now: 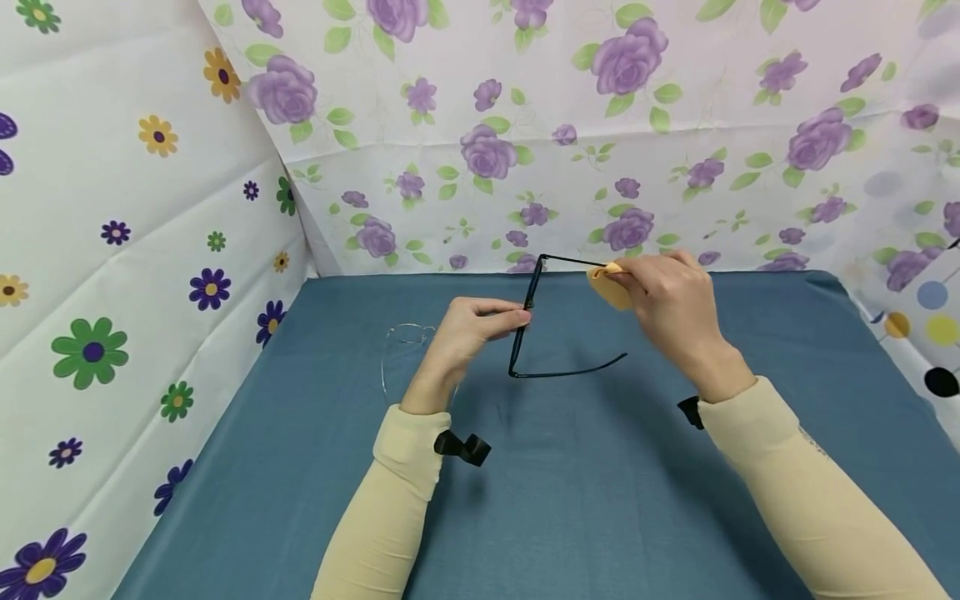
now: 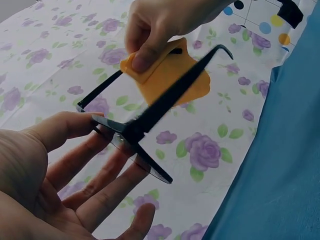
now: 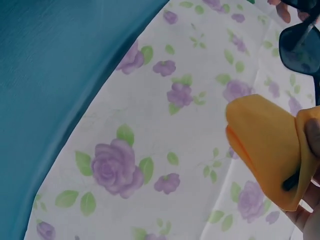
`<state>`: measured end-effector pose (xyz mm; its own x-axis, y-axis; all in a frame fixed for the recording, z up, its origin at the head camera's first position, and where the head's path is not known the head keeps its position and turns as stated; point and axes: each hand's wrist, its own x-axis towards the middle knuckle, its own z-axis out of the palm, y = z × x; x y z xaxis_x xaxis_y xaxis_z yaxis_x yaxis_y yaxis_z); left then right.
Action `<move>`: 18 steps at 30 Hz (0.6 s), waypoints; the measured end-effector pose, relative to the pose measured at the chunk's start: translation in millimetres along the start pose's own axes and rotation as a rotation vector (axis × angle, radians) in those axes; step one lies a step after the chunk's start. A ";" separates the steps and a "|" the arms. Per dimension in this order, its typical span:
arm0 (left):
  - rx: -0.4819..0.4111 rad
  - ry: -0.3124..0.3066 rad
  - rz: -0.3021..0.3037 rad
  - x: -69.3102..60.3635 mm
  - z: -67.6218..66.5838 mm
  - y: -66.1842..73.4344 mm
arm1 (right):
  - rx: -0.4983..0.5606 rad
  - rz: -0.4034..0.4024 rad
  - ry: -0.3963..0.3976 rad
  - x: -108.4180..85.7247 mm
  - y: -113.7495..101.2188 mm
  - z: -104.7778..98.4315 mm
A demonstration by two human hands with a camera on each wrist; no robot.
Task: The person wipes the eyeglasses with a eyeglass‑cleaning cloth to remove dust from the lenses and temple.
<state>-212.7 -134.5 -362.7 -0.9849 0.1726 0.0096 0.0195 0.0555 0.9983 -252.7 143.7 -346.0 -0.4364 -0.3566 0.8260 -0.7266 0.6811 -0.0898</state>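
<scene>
A pair of black-framed glasses (image 1: 517, 337) is held up above the blue cloth. My left hand (image 1: 476, 329) pinches the front of the frame between thumb and fingers; in the left wrist view the fingertips lie under the clear lens. My right hand (image 1: 671, 304) pinches a folded yellow cloth (image 2: 172, 82) around the far temple arm. That arm's dark tip pokes out of the cloth (image 3: 265, 145) in the right wrist view. The other temple arm (image 1: 570, 374) points freely to the right. Behind my left wrist, thin wire-framed glasses (image 1: 384, 362) lie on the table, partly hidden.
A blue cloth (image 1: 577, 500) covers the table. Behind it hangs a white sheet with purple roses (image 1: 487, 152), and a flowered sheet (image 1: 93, 354) stands along the left side. Black camera mounts (image 1: 463, 448) sit at both wrists.
</scene>
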 end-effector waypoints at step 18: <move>-0.073 -0.030 0.048 -1.3 -2.7 3.1 | 0.140 0.034 0.150 -14.7 21.3 -12.8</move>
<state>-211.8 -137.2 -359.5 -0.9775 0.2029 0.0568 0.0528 -0.0250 0.9983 -255.0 171.7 -352.9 -0.3855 -0.2283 0.8940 -0.7841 0.5919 -0.1869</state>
